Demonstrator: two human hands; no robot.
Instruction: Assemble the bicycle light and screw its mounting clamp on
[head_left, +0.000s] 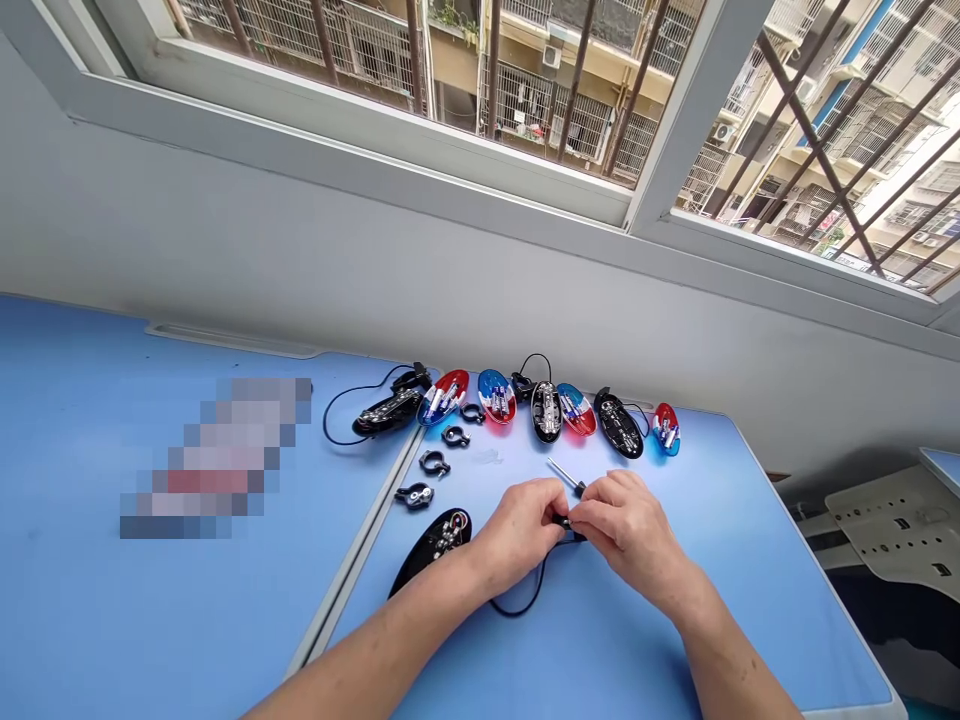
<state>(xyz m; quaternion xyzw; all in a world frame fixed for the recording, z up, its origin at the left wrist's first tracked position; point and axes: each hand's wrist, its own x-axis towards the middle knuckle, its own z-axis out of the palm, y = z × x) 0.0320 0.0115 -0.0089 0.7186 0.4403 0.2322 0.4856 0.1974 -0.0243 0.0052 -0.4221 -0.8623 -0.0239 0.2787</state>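
My left hand [521,530] and my right hand [630,520] meet over the blue table, fingertips pinched around a small black part [561,521]. Most of that part is hidden by the fingers. A thin black cable [536,595] hangs below it and curves toward my left wrist. Partly covered by my left forearm is a black oval housing [431,552] with exposed electronics and coloured wires. A screwdriver [564,475] with a metal shaft and black handle lies just beyond my right fingertips; I cannot tell whether they touch it.
Several black ring clamps [435,463] lie left of the hands. Along the back stand opened black housings [620,425] with cables and red-and-blue shells [497,397] holding batteries. A seam [360,545] divides the two tables. A blurred object [217,460] lies left. Behind are a wall and barred window.
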